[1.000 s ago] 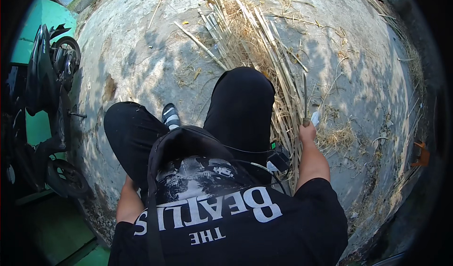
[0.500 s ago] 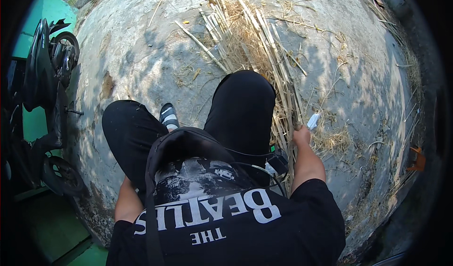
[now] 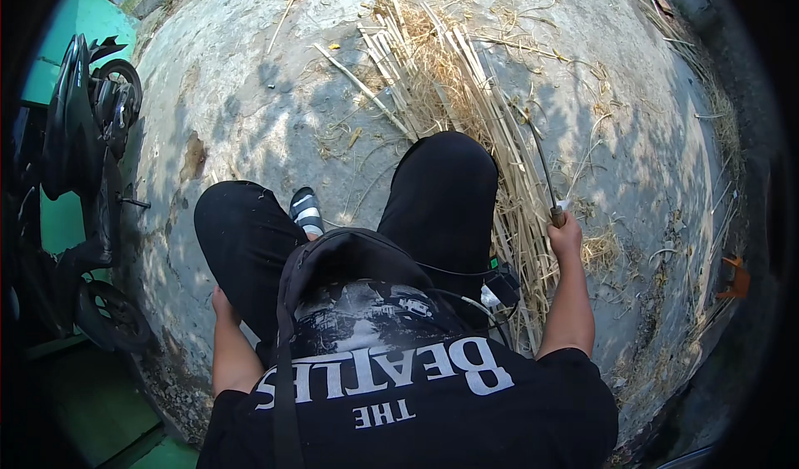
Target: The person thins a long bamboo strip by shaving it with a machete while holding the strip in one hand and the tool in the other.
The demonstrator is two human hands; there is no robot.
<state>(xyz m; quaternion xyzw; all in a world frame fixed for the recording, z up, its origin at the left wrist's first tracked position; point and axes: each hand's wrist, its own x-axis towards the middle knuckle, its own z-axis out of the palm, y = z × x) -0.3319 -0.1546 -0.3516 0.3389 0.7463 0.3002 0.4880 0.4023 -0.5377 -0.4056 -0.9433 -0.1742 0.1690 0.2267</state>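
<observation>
My right hand (image 3: 565,234) is closed round the wooden handle of a long, thin, slightly curved knife (image 3: 557,216). Its dark blade points away from me, along the right side of a spread of pale split bamboo strips (image 3: 518,165). The strips lie lengthwise on the ground, running from far ahead to beside my right leg. Dry tan fibres (image 3: 449,94) are heaped among them at the far end. My left hand (image 3: 223,304) hangs low by my left knee, nearly touching the trouser leg; its fingers are mostly hidden.
A dark motorbike (image 3: 91,153) stands at the left by a green wall. A single strip (image 3: 362,82) lies apart at front. Shavings (image 3: 601,251) and a small white scrap (image 3: 566,205) lie by my right hand. An orange object (image 3: 733,278) sits far right.
My right hand has moved right and slightly away from me, off the strips' edge. The knife's handle and blade now show. My body has shifted a little to the right in view.
</observation>
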